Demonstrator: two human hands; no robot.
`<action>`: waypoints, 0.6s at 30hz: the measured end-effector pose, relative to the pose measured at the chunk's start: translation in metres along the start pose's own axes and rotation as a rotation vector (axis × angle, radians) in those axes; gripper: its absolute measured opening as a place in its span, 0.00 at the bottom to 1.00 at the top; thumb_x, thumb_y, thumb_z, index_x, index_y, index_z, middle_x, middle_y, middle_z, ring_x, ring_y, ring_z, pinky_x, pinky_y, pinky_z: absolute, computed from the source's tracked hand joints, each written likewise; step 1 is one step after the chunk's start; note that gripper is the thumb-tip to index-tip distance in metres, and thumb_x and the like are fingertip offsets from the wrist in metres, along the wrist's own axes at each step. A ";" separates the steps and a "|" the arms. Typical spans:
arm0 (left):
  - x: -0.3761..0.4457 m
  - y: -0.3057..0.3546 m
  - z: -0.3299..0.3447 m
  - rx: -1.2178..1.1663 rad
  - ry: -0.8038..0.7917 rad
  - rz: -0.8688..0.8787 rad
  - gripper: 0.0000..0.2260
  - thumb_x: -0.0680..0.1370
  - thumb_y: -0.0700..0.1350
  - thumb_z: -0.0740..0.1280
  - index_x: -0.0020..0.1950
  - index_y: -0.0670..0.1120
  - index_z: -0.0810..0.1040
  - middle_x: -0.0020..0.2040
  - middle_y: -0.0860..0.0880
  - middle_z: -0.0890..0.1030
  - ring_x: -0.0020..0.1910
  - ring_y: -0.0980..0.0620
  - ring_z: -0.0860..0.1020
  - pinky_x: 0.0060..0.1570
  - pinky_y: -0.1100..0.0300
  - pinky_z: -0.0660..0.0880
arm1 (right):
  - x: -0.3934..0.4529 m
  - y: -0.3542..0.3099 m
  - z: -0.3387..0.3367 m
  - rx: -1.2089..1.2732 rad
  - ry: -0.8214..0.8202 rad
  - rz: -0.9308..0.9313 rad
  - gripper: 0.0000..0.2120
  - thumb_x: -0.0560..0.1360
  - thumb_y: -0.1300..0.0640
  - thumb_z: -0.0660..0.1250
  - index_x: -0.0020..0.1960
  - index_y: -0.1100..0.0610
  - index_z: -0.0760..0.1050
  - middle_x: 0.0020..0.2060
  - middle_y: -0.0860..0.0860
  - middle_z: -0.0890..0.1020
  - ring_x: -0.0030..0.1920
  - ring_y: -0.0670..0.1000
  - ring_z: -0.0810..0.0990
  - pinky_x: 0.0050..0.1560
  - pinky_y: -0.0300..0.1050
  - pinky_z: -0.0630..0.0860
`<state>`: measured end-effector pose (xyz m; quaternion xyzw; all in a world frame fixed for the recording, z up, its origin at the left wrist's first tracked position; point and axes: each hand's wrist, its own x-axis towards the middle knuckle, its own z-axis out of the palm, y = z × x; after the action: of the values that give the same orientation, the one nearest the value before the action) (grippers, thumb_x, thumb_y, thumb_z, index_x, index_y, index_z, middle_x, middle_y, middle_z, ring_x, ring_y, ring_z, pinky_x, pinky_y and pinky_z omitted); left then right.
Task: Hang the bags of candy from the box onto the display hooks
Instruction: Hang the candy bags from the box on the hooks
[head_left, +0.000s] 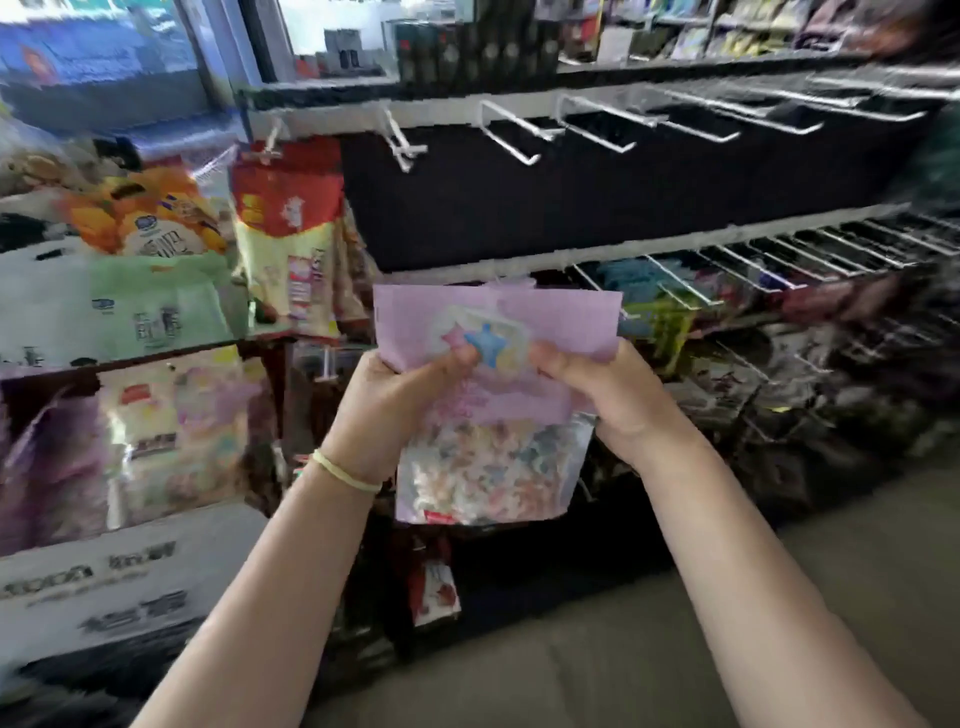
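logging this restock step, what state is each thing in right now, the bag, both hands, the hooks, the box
purple candy bag: upright, held in front of the shelves, not on a hook yet
left hand: gripping the bag's left side
right hand: gripping the bag's right side
top row hooks: mostly bare
red and yellow bag: hanging on a hook
white box: open, bags standing in it

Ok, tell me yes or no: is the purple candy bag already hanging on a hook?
No: both the left hand and the right hand hold the purple candy bag out in front of the shelves, off any hook.
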<state>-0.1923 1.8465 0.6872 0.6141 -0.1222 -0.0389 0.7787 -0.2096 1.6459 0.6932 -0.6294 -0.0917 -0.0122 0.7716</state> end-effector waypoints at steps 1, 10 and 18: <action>0.007 -0.010 0.035 0.019 0.007 -0.027 0.07 0.73 0.43 0.74 0.49 0.43 0.87 0.54 0.36 0.84 0.55 0.35 0.82 0.59 0.35 0.75 | -0.009 -0.005 -0.036 -0.025 0.034 0.011 0.07 0.65 0.55 0.75 0.40 0.44 0.87 0.40 0.45 0.87 0.42 0.44 0.86 0.40 0.40 0.80; 0.112 -0.077 0.297 -0.014 -0.066 -0.170 0.12 0.74 0.40 0.74 0.55 0.35 0.82 0.51 0.37 0.85 0.47 0.40 0.84 0.49 0.46 0.83 | -0.019 -0.053 -0.313 -0.071 0.379 0.110 0.09 0.72 0.61 0.75 0.52 0.60 0.83 0.44 0.54 0.87 0.43 0.52 0.86 0.47 0.48 0.82; 0.241 -0.154 0.450 -0.105 -0.092 -0.158 0.07 0.77 0.37 0.72 0.52 0.34 0.82 0.44 0.41 0.86 0.42 0.45 0.85 0.44 0.51 0.83 | 0.044 -0.091 -0.500 -0.184 0.351 0.106 0.08 0.67 0.59 0.75 0.47 0.54 0.82 0.39 0.46 0.87 0.42 0.44 0.86 0.44 0.39 0.81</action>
<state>-0.0527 1.3326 0.6697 0.5778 -0.1068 -0.1346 0.7979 -0.1153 1.1442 0.6924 -0.6895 0.0787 -0.0895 0.7144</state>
